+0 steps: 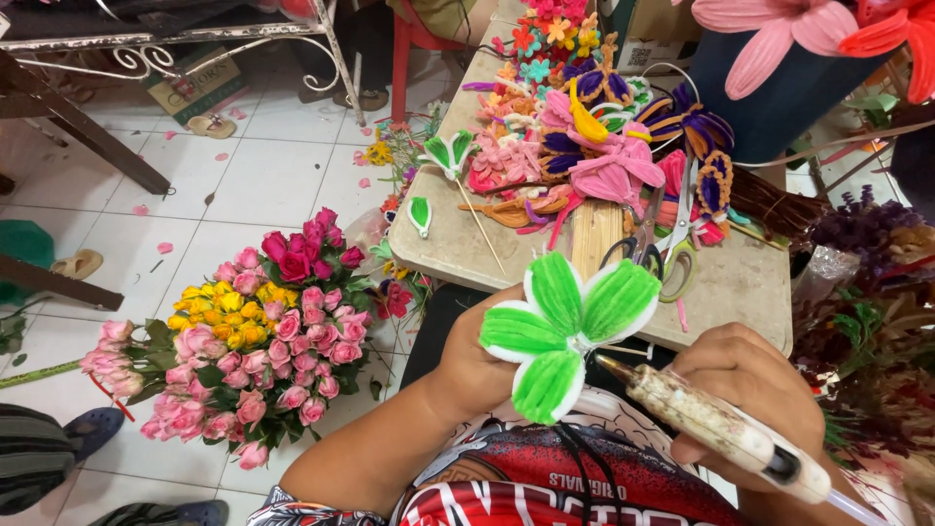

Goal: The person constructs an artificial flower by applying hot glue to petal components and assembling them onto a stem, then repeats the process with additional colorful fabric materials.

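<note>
**Green petal flower held beside a glue gun**

On the tiled floor at the far left, a bouquet of pink and yellow roses is seen lying. Just right of it, the left hand is closed around the back of a green and white petal flower, which is held upright above the lap, in front of the table edge. The flower is gripped from behind, so the fingers are mostly hidden. Close to the flower's lower right petal, the metal tip of a glue gun is pointed; whether it touches cannot be told. The gun is grasped by the right hand, fingers wrapped shut around its body. Behind, scissors and a pile of colourful craft flowers are laid on the table.
</note>
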